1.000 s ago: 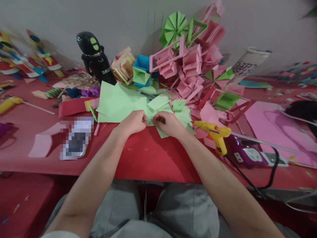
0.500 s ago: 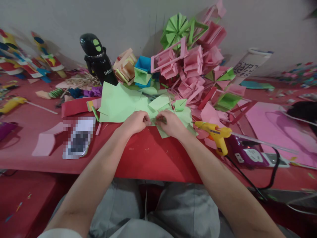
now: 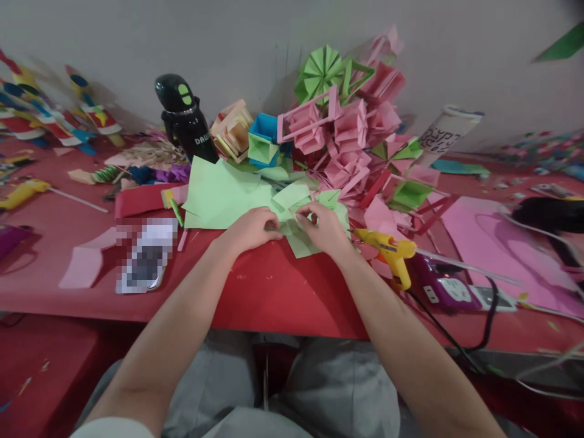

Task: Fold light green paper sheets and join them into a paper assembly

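Note:
My left hand and my right hand are close together over loose light green paper near the middle of the table. Both have curled fingers, thumb against fingertips, pinching a small piece of green paper between them. Its exact shape is hard to make out against the same-coloured paper behind. A large light green sheet lies beyond my left hand. Under my right hand rests another green piece, and a cut green strip sits just behind the fingers.
Folded pink paper shapes are heaped against the wall, beside a blue paper box and a black bottle. A yellow glue gun and a purple power strip lie on the right. A blurred phone is on the left.
The view has shifted slightly. My hands have moved a little further apart, and my right hand has lifted slightly off the paper.

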`<state>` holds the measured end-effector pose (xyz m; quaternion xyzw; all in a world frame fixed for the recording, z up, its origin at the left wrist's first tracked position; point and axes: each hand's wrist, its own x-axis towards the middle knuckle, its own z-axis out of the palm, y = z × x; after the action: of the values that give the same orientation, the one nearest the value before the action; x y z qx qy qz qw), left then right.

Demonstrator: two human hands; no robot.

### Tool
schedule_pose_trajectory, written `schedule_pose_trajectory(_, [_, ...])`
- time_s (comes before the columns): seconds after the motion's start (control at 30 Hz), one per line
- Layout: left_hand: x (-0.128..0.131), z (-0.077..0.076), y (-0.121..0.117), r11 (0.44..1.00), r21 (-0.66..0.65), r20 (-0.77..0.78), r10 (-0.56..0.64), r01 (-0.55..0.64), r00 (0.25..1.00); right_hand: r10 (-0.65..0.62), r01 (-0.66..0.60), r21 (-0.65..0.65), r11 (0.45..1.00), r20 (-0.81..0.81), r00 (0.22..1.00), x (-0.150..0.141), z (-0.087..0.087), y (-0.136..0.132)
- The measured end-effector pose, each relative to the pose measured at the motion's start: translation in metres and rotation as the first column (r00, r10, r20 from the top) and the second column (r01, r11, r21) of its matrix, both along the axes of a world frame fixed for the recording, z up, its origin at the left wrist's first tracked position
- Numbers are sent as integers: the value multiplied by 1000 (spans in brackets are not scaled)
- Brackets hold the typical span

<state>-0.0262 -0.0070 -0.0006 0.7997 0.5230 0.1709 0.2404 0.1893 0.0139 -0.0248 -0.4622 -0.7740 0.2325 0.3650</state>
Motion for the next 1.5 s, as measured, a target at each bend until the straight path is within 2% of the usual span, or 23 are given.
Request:
schedule_pose_trajectory(0.17, [1, 3, 1, 1000, 19, 37, -9, 9, 999, -24, 22, -37, 999, -36, 999, -4, 3, -1])
schedule_pose_trajectory(0.3, [1, 4, 2, 988, 151, 30, -20, 15, 999, -69, 66, -37, 997, -81, 994, -6, 6, -5])
schedule_pose_trajectory(0.43, [5, 6, 1, 945, 306, 103, 83, -111, 991, -83, 73, -66, 995, -162, 983, -10, 10, -10])
schedule_pose_trajectory(0.53, [10, 5, -1, 922, 350, 144, 121, -165, 982, -89, 72, -105, 992, -169, 982, -15, 12, -13])
schedule_pose_trajectory(0.67, [19, 0, -2, 921, 357, 182, 96, -157, 979, -88, 83, -101, 991, -56, 995, -19, 15, -17])
schedule_pose_trajectory(0.83, [26, -1, -4, 894, 365, 204, 196, -260, 959, -145, 145, -18, 989, 35, 989, -20, 14, -17])
schedule_pose_trajectory(1.03, [33, 2, -9, 887, 403, 112, 198, -226, 974, -169, 164, 60, 985, 82, 982, -21, 10, -13])
schedule_pose_trajectory(1.13, [34, 3, -9, 910, 320, 50, 263, -265, 964, -173, 166, 68, 984, 116, 978, -20, 10, -12])
schedule_pose_trajectory(1.23, [32, 2, -8, 926, 238, -32, 309, -293, 950, -127, 117, 72, 991, 158, 979, -20, 10, -12])
schedule_pose_trajectory(1.33, [30, 1, -8, 929, 245, -67, 302, -278, 951, -62, 51, 69, 996, 181, 982, -19, 11, -13])
schedule_pose_trajectory(1.5, [28, 4, -8, 937, 276, -117, 255, -215, 960, -91, 86, 46, 995, 117, 989, -17, 15, -15])
